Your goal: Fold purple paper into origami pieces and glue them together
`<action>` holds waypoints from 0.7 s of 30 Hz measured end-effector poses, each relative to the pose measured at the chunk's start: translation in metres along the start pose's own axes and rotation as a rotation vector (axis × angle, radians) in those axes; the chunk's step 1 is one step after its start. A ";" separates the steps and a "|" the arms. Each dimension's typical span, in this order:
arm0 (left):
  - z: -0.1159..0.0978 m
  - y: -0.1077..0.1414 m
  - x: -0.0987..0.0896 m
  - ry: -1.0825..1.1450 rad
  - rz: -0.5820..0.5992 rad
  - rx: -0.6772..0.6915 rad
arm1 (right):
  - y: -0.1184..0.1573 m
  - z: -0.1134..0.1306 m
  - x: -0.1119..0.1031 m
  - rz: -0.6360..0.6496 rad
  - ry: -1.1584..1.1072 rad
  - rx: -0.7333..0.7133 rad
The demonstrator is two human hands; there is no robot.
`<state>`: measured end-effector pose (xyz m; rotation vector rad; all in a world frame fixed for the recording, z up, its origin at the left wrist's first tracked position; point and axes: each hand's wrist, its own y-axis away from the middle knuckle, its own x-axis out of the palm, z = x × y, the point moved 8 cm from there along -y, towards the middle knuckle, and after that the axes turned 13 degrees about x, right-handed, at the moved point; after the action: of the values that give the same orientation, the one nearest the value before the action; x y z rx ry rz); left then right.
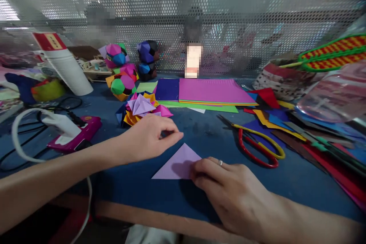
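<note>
Right at its lower right corner, the lilac paper triangle point(180, 166) is pinched between the thumb and fingers of the right hand point(221, 187), lying on the blue surface point(122, 187) with its peak pointing away. Above and left of that peak hovers the left hand point(156, 135), holding nothing, its thumb and forefinger tips brought together. Just beyond the left hand sits a cluster of folded paper points point(141, 105); beyond the right hand, scissors point(257, 141) with red and yellow handles lie open-handled.
</note>
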<state>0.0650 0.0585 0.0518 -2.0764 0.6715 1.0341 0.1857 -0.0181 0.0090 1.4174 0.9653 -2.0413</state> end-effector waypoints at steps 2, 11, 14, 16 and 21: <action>0.009 -0.009 0.012 0.061 0.027 -0.034 | -0.002 -0.001 -0.003 -0.008 -0.047 0.023; -0.024 0.021 0.028 0.105 -0.036 0.373 | -0.007 -0.007 -0.010 -0.058 -0.028 0.025; -0.029 0.028 0.034 0.110 0.029 0.479 | -0.007 -0.013 -0.013 -0.075 0.007 0.032; -0.017 0.024 0.038 0.222 0.083 0.423 | -0.004 -0.026 -0.022 -0.125 0.045 0.099; -0.001 0.013 0.043 0.414 0.171 0.362 | 0.019 -0.089 -0.053 -0.195 0.363 0.559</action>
<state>0.0795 0.0439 0.0115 -1.9430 1.1673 0.5149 0.2715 0.0373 0.0335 2.1112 0.7109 -2.3647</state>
